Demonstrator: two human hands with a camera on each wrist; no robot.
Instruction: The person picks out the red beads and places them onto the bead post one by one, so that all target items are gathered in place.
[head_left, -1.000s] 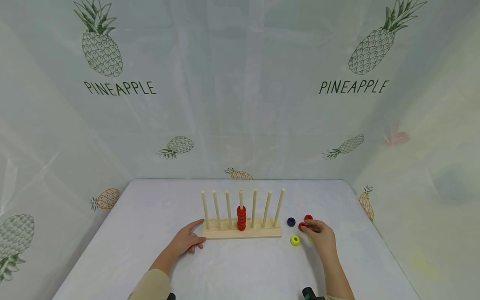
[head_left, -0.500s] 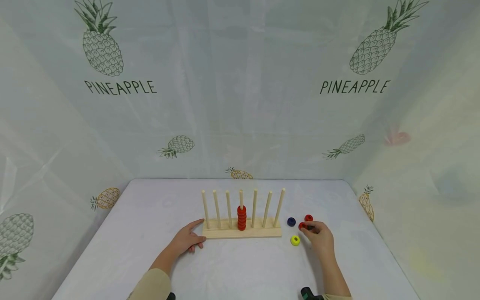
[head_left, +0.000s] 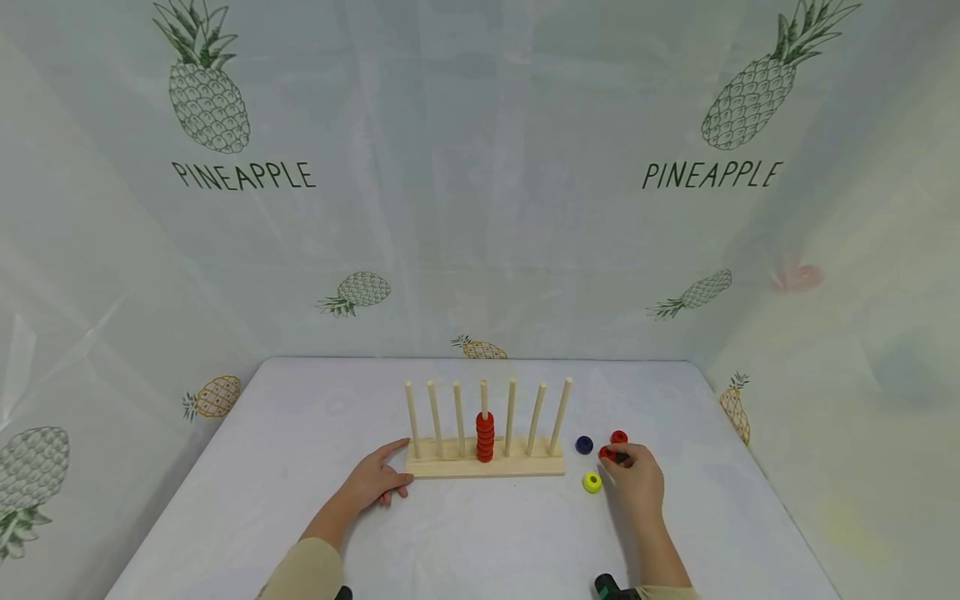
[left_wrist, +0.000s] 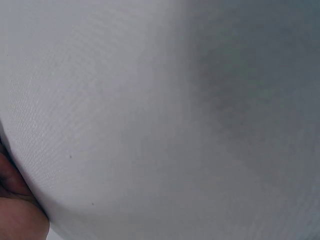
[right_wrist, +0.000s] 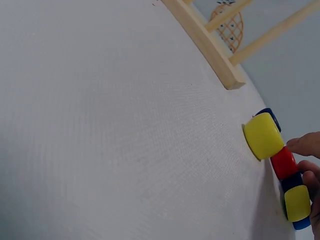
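A wooden peg stand [head_left: 525, 467] with several upright pegs stands mid-table in the head view. Its middle peg carries a stack of red beads [head_left: 485, 437]. My left hand [head_left: 373, 479] holds the stand's left end, index finger at the back corner and thumb at the front. In the left wrist view only part of that hand [left_wrist: 22, 215] shows. At the right, my right hand [head_left: 637, 483] pinches a red bead [right_wrist: 284, 164] between thumb and fingers, low among the loose beads. The fingers partly cover a dark bead [head_left: 622, 457] beside it.
Close by lie a dark blue bead [head_left: 584, 445], a yellow bead [head_left: 592, 482] and another red bead [head_left: 618, 437]. Another yellow bead [right_wrist: 297, 202] shows below the fingers in the right wrist view. A white cloth [head_left: 487, 542] covers the table; a pineapple-print curtain [head_left: 480, 208] surrounds it.
The right hand has shifted slightly left, its fingers drawing in around the red bead. A yellow bead near that hand is now hidden in the head view. The left hand stays put.
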